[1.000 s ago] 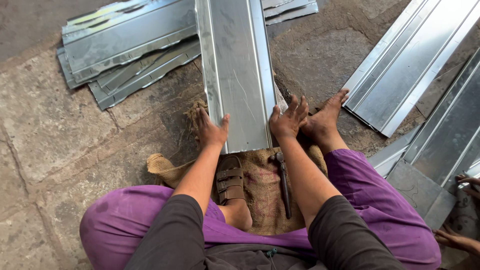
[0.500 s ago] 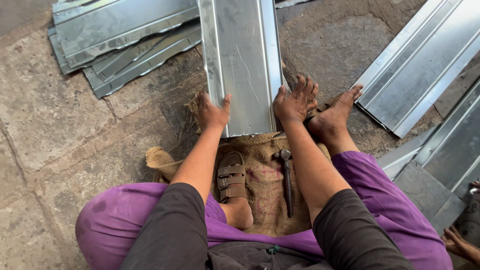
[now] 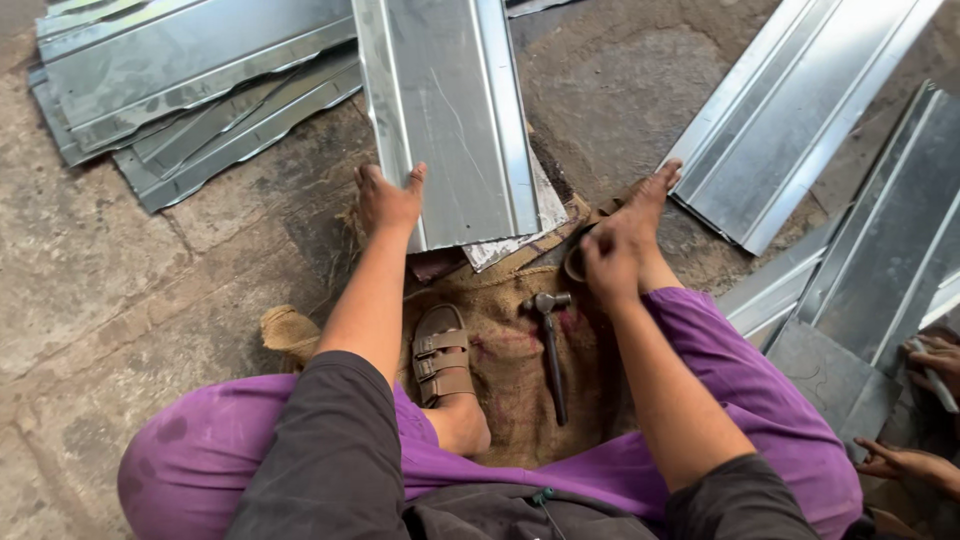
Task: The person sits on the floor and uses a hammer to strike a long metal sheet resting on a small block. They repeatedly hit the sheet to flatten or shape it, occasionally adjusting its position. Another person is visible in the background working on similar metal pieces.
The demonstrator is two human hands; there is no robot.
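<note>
A long folded sheet of galvanised metal [image 3: 450, 120] lies on the ground in front of me, its near end over a scrap of sheet [image 3: 520, 235]. My left hand [image 3: 388, 200] grips the near left edge of this sheet, thumb on top. My right hand [image 3: 610, 262] is off the sheet, beside my bare right foot [image 3: 650, 205], with its fingers curled round a dark tool [image 3: 577, 255] that is mostly hidden. A hammer [image 3: 548, 340] lies on the burlap sack [image 3: 500, 380] between my legs, next to my sandalled left foot [image 3: 445, 365].
Stacked folded metal sheets [image 3: 190, 90] lie at the upper left, and more long sheets [image 3: 800, 130] lie at the right. Another person's hands [image 3: 925, 400] show at the lower right edge, by a flat sheet [image 3: 835, 370]. The ground is rough stone paving [image 3: 100, 270].
My right hand has come off the sheet's near edge and moved right, closing on the dark tool by my foot. The sheet's near end now sits farther from me, uncovering the hammer.
</note>
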